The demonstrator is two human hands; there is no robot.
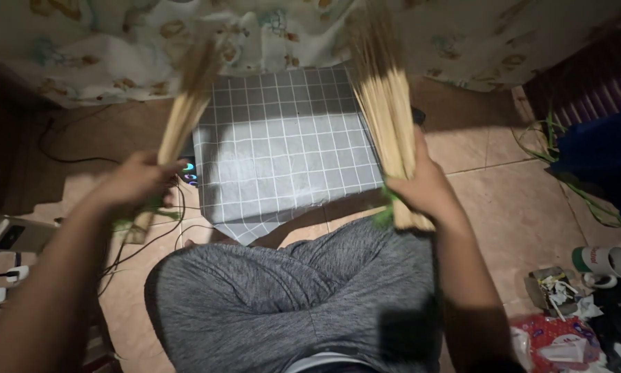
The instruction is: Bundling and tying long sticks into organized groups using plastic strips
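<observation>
My left hand [136, 185] grips a small bundle of thin bamboo sticks [185, 110] that angles up and to the right. My right hand [424, 185] is closed around a thicker bundle of the same pale sticks [386, 103], held nearly upright. Green bands show at the lower ends of both bundles, near my palms. Between the two bundles lies a grey cloth with a white grid [283, 148], spread over a low flat surface. My knees in grey shorts [289, 297] fill the bottom of the view.
A patterned curtain [269, 27] hangs along the top. Black cables [69, 155] run over the tiled floor at left, beside a power strip [6, 235]. At right sit a white mug [604, 261], crumpled wrappers [559, 342] and green cord [586, 193].
</observation>
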